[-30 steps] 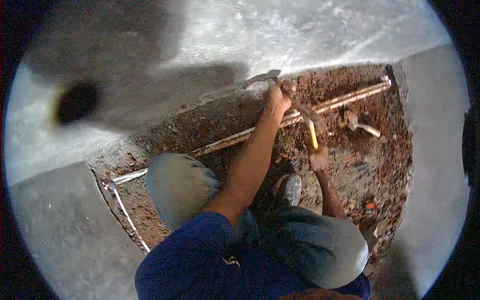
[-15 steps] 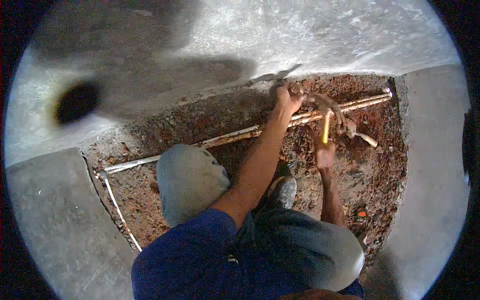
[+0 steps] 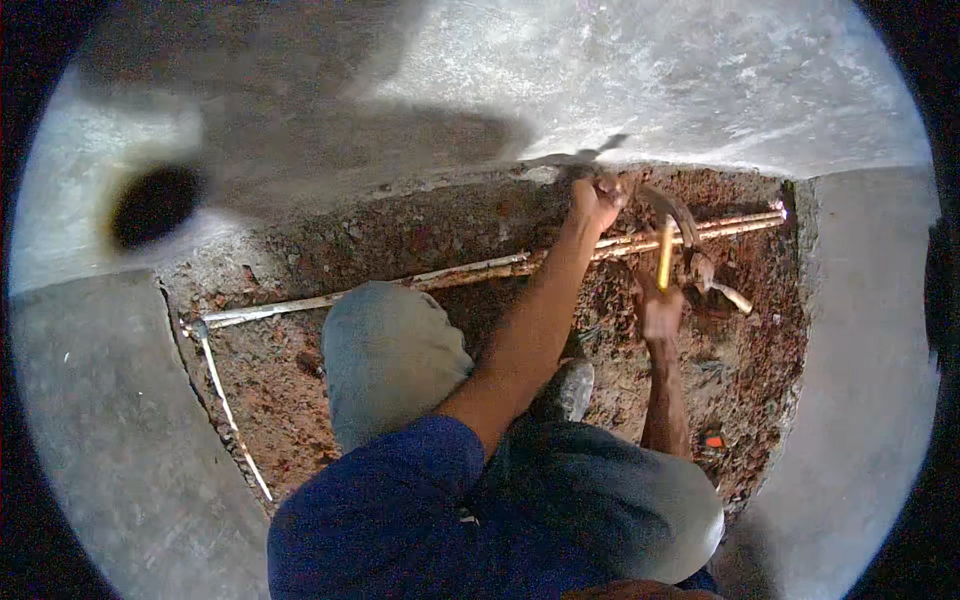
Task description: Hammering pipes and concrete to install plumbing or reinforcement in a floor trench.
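Note:
My left hand [image 3: 597,205] is closed on a small tool, probably a chisel, mostly hidden by my fingers, beside the base of the concrete wall at the trench's far edge. My right hand [image 3: 662,310] grips a hammer by its yellow handle [image 3: 666,255]; the motion-blurred head arcs up toward my left hand, above two long pale, dirt-stained pipes [image 3: 755,226]. Right of it, a second tool with a pale handle [image 3: 732,296] lies on the broken reddish soil [image 3: 750,350].
The grey wall [image 3: 700,80] borders the trench behind, with smooth floor slabs [image 3: 110,400] on both sides. A thinner white pipe [image 3: 230,410] runs down the left edge. My knees and shoe [image 3: 575,390] are in the trench. An orange object [image 3: 714,440] lies at lower right.
The view has shifted slightly. My right hand has moved rightward with the hammer, whose blurred head still swings near my left hand; my left hand keeps its closed hold near the wall.

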The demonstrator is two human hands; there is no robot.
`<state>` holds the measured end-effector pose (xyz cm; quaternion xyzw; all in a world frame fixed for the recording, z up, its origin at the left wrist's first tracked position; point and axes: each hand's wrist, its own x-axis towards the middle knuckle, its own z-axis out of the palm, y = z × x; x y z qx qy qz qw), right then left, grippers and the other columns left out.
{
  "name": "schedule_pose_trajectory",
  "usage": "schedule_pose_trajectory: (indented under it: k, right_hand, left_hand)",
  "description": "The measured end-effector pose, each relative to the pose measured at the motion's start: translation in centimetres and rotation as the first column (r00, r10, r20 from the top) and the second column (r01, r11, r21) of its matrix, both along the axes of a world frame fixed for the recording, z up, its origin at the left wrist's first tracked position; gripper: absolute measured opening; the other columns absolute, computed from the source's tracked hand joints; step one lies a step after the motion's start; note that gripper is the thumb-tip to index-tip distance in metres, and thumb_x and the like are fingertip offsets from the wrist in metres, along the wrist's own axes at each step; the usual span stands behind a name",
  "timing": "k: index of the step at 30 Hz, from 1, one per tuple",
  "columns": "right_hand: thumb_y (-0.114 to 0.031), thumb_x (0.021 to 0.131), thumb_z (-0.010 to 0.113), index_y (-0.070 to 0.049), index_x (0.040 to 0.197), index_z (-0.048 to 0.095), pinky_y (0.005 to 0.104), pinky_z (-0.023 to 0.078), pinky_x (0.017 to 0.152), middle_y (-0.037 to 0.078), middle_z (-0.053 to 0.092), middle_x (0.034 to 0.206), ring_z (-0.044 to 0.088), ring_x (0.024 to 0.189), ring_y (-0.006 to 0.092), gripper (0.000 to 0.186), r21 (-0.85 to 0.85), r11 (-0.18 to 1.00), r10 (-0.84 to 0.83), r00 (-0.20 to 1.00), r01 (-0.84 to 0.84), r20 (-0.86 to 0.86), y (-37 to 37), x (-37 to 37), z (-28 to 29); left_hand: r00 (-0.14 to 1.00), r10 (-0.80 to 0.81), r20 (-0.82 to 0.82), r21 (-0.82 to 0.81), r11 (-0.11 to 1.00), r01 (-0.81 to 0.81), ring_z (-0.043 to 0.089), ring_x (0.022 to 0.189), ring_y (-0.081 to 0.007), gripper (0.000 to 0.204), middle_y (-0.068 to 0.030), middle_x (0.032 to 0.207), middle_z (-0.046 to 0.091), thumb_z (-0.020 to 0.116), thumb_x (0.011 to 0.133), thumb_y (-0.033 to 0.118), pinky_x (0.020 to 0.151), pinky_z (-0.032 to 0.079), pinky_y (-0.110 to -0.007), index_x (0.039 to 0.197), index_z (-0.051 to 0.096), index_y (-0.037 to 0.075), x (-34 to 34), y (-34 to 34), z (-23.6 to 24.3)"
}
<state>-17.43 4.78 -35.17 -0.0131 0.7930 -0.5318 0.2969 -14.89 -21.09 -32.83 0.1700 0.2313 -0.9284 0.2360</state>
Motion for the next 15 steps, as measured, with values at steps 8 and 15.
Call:
schedule_pose_trajectory:
  k: [8,15]
  right_hand:
    - [-0.021,0.084,0.049,0.002,0.108,0.057,0.0387,0.050,0.079,0.017,0.060,0.102,0.060,0.087,0.0297,0.034,-0.976,0.216,0.085,0.995,0.024,0.043,-5.0,3.8,14.5]
    - [-0.018,0.079,0.060,0.001,0.102,0.054,0.0274,0.051,0.066,0.009,0.058,0.087,0.054,0.081,0.0101,0.031,0.438,0.853,0.393,0.902,-0.284,-0.180,-1.7,1.5,2.4]
  left_hand:
    - [0.993,0.107,-0.045,0.086,0.991,-0.103,0.037,0.047,-0.0164,0.023,-0.0018,0.053,0.038,0.043,0.084,0.019,0.045,0.036,-0.033,0.063,0.042,0.010,2.2,-4.0,-3.6]
    - [0.992,0.009,0.124,0.144,0.989,-0.027,0.035,0.045,-0.0156,0.022,-0.0033,0.052,0.038,0.037,0.085,0.016,0.041,0.035,-0.029,0.065,0.040,0.007,0.4,-1.5,-0.3]
